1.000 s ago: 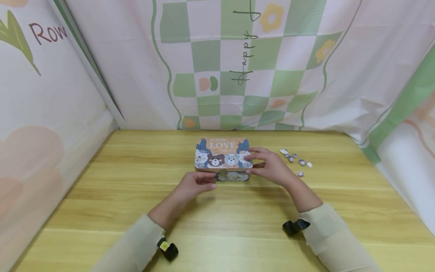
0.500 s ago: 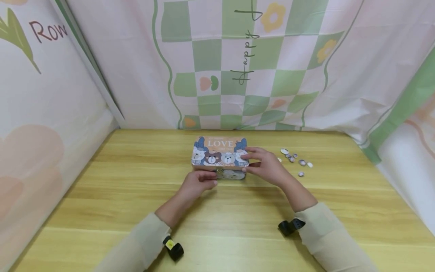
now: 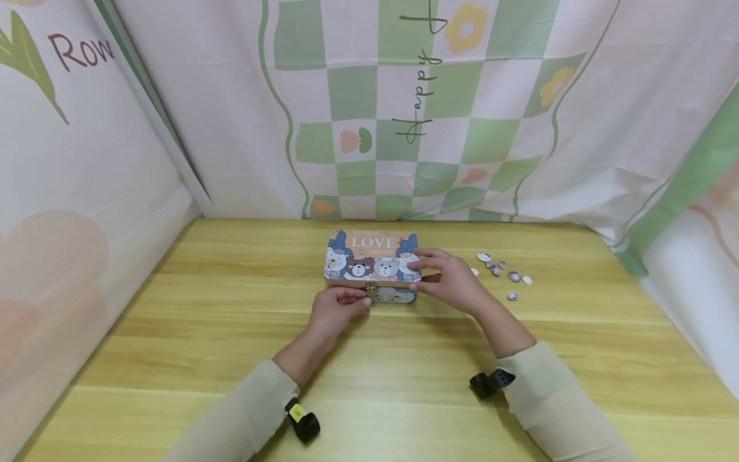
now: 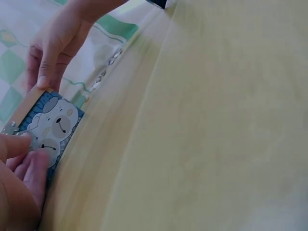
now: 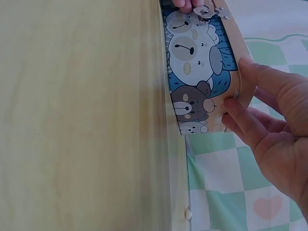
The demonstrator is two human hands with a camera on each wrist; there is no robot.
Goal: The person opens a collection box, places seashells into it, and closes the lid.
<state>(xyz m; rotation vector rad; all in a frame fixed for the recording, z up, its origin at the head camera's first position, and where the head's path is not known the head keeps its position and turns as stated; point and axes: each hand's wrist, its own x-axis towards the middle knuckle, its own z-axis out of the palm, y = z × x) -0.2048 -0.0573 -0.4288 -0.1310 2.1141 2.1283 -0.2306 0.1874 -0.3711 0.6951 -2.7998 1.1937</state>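
Observation:
A rectangular tin box (image 3: pixel 372 256) lies on the wooden table with its lid down. Cartoon bears and the word LOVE decorate it. On its front is a metal latch (image 5: pixel 204 13). My left hand (image 3: pixel 335 313) is at the front left, its fingertips touching the latch area; in the left wrist view thumb and finger look slightly apart there. My right hand (image 3: pixel 453 282) holds the box's right end, thumb at the lid's front edge (image 5: pixel 243 67) and fingers spread over the end and lid. The box's back and inside are hidden.
Several small purple-and-white shell-like pieces (image 3: pixel 495 269) lie scattered on the table (image 3: pixel 398 378) right of the box. A patterned curtain (image 3: pixel 404 109) hangs behind the table, with another cloth (image 3: pixel 86 212) at the left.
The box has shifted slightly left and away from me, my right hand moving with it. My left fingertips have come closer together beside the latch.

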